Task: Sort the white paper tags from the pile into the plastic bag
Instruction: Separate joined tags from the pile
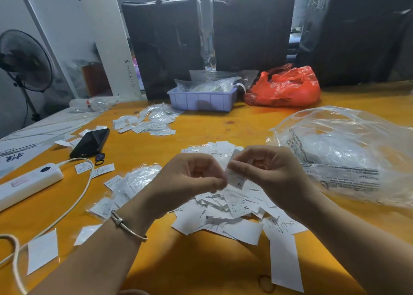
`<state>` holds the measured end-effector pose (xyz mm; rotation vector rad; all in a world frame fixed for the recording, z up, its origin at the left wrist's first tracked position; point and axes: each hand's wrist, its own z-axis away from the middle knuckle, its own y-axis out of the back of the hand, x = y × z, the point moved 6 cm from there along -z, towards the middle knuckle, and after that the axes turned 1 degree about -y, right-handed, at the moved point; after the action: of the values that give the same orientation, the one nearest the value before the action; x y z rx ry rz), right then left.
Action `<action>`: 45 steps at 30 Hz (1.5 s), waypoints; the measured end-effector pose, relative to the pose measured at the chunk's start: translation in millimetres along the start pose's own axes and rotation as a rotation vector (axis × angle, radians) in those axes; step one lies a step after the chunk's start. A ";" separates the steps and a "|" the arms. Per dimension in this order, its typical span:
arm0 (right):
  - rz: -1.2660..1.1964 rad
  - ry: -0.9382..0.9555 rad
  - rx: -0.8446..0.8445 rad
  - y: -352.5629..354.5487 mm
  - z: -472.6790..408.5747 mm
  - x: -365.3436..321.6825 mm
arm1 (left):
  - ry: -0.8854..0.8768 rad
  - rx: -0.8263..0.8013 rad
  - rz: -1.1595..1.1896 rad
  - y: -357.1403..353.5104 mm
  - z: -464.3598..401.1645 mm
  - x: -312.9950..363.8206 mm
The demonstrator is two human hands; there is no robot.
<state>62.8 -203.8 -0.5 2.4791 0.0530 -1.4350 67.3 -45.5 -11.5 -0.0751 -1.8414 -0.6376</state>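
Head-worn view, downward over table (223, 261)

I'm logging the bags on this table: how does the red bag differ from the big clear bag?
The red bag is opaque and lies crumpled at the table's far edge beside the blue tray; the clear bag is see-through, printed with black warning text, larger in view, and lies to the right of the tag pile. Both are thin plastic.

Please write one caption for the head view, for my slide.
Both hands pinch one tag above the pile; bag at right.
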 end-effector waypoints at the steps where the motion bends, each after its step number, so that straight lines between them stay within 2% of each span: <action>1: 0.041 0.012 0.004 0.2 0.7 -2.2 | 0.019 -0.033 -0.027 -3.5 0.1 -1.3; 4: 0.121 -0.028 -0.025 -0.3 1.5 -2.2 | 0.017 0.030 -0.012 -1.6 -0.4 -0.9; 7: 0.146 -0.113 -0.116 -4.6 2.3 6.2 | 0.012 0.134 0.122 11.0 -0.8 -0.8; 9: 0.051 -0.113 -0.141 -6.2 1.2 8.2 | 0.030 0.076 0.123 9.9 0.0 -2.0; 12: -0.124 -0.140 -0.122 -4.1 -0.6 11.1 | 0.087 -0.098 0.036 -5.2 0.9 -4.6; 16: -0.095 -0.128 -0.127 -4.0 -0.6 13.3 | 0.112 -0.132 0.002 -8.8 0.0 -7.2; 24: -0.040 -0.006 0.023 10.3 -2.2 4.8 | 0.048 0.057 0.182 5.3 0.4 -1.8; 28: -0.033 0.061 0.128 22.0 -3.0 -3.1 | 0.063 0.046 0.224 4.3 1.3 -0.7; 31: 0.064 0.115 0.121 20.3 -1.5 -8.0 | 0.061 0.046 0.239 1.3 1.1 -0.5; 36: 0.125 0.111 0.111 17.1 -0.8 -11.4 | 0.023 0.139 0.217 8.6 0.5 0.0; 39: 0.123 0.131 0.252 31.5 -0.1 -18.8 | -0.037 0.179 0.169 13.6 1.8 3.5; 42: 0.134 0.239 0.400 46.3 4.8 -38.0 | -0.092 0.193 0.150 14.5 3.0 7.6; 45: 0.139 0.342 0.425 46.9 11.2 -53.5 | -0.130 0.188 0.108 13.2 4.1 10.2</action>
<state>34.1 -246.1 50.3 2.9754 -0.3865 -1.0366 64.7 -34.9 1.8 -0.0930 -1.9994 -0.3898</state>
